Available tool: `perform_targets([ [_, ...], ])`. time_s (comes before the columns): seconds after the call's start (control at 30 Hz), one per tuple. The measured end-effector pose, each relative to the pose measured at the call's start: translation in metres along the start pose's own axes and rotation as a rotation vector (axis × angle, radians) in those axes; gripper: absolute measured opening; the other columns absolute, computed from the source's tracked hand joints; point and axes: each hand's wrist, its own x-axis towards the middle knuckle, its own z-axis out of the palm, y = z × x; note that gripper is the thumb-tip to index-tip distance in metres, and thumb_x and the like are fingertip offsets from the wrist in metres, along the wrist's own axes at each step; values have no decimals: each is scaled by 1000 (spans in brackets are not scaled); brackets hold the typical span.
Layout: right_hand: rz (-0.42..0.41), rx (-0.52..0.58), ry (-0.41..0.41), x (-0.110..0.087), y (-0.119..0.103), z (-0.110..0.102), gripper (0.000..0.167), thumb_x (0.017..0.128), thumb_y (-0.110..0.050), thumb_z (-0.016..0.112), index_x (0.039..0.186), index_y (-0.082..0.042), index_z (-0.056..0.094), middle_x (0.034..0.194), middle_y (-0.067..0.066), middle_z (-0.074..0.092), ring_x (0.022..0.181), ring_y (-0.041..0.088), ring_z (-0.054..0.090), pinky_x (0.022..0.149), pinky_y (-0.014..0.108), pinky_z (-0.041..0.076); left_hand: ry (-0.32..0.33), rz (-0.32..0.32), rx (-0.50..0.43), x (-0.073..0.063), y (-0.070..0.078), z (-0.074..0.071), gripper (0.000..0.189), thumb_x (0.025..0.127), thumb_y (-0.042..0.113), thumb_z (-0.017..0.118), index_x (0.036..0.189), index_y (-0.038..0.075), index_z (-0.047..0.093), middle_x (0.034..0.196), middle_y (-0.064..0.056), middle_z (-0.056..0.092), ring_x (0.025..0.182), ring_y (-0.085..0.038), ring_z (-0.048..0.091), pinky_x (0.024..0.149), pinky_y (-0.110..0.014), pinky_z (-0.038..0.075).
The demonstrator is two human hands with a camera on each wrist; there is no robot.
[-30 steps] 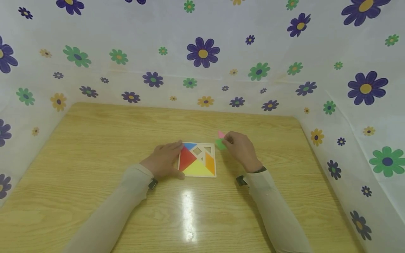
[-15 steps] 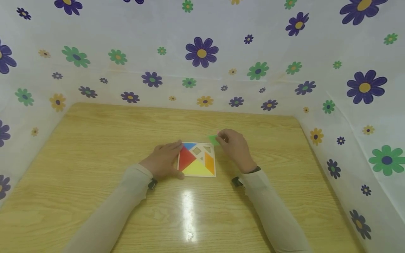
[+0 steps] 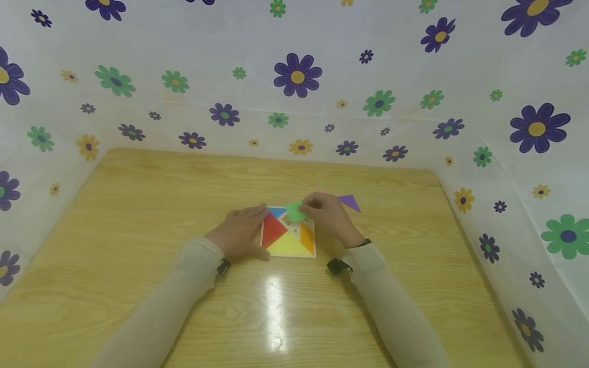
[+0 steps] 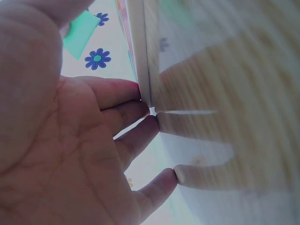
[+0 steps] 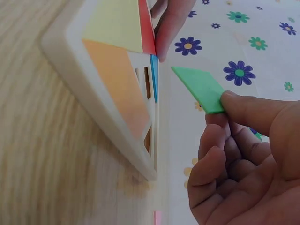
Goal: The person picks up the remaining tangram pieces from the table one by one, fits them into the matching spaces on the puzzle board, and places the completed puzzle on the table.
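A white tangram board lies on the table, with blue, red, yellow and orange pieces set in it. My left hand rests along its left side. In the left wrist view its fingers are nearly straight, fingertips touching the tabletop and the board's edge. Between thumb and fingertips, my right hand pinches a green square piece, tilted above the board's upper right. The right wrist view shows the green piece apart from the board, with cutouts visible there.
A purple triangle lies on the table just beyond my right hand. A sliver of a pink piece shows at the bottom of the right wrist view. Flower-print sheeting walls the wooden table at the back and sides.
My right hand has picked up the green piece and carried it left over the board, uncovering the purple triangle. My left hand has stayed at the board's left side.
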Motion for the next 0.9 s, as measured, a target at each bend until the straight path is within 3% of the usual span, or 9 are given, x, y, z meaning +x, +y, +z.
perform_targets([
  [0.17,22,-22,-112,10,-3,2,20,101,-29,68,106,-12,76,100,2,73,88,22,63,81,38,55,-1,-1,10,1,0,0,120,79,69,77,165,9,21,172,-8,17,158,-31,21,124,-57,22],
  [0.47,138,-50,-262,28,-13,3,16,99,-29,69,101,-15,76,91,2,68,78,20,59,70,32,51,-8,0,15,-3,5,-5,120,79,69,77,165,8,20,172,-8,17,158,-30,20,125,-55,21],
  [0.63,138,-87,-302,33,-16,4,15,99,-26,69,99,-12,75,87,2,66,73,17,56,67,29,49,-4,8,24,-2,2,-2,120,80,70,76,165,8,20,172,-8,17,158,-30,20,125,-54,22],
  [0.9,126,-169,-317,38,-19,11,15,100,-23,68,99,-8,73,97,4,69,76,18,58,68,30,50,5,12,24,0,-1,1,121,79,71,75,166,8,20,172,-7,17,158,-29,20,124,-55,22],
])
